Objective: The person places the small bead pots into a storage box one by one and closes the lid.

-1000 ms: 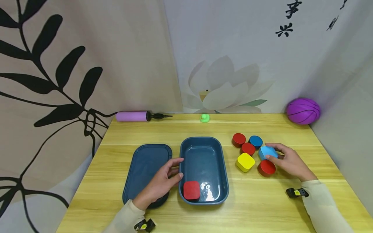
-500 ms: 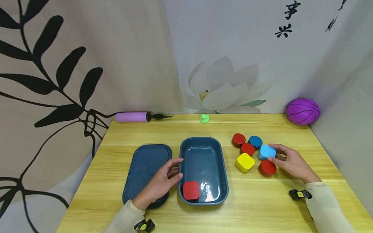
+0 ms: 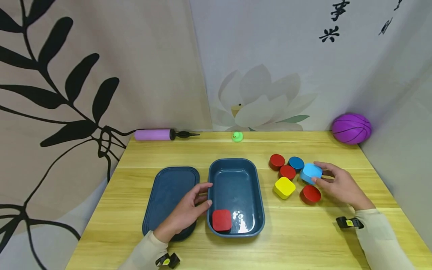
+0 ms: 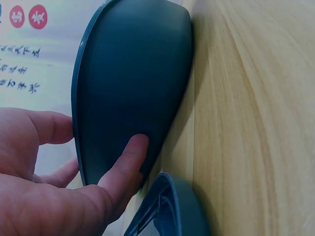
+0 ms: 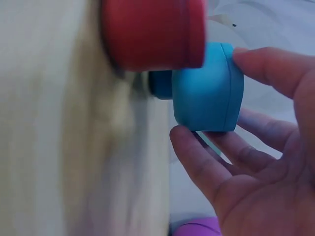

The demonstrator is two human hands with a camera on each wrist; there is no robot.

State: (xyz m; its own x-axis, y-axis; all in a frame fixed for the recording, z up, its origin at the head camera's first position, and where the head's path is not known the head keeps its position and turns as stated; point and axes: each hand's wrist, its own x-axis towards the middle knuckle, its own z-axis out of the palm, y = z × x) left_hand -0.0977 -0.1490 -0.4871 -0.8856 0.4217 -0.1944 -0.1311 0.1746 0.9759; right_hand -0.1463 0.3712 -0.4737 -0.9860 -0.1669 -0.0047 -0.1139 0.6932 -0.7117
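Note:
My right hand (image 3: 342,187) pinches a light blue block (image 3: 311,173) with rounded corners between thumb and fingers. In the right wrist view the block (image 5: 206,88) is held up off the wood, behind a red round block (image 5: 152,34). My left hand (image 3: 185,210) touches the left wall of a dark blue plastic box (image 3: 261,202). The left wrist view has its thumb (image 4: 128,160) flat against the box's outer side and the other fingers up at the rim. Inside the box, at the near left corner, lies a red square block (image 3: 221,220).
Several more blocks stand right of the box: yellow (image 3: 284,188), dark blue (image 3: 296,164) and red ones (image 3: 287,172). The box's lid (image 3: 172,187) lies to the left, partly under my left arm. Along the back are a purple pump (image 3: 153,135), a green duck (image 3: 237,137) and a purple ball (image 3: 351,128).
My right hand has shifted slightly right, and the light blue block, first low among the others, is now raised and apart from the red round block. The left hand stays at the box.

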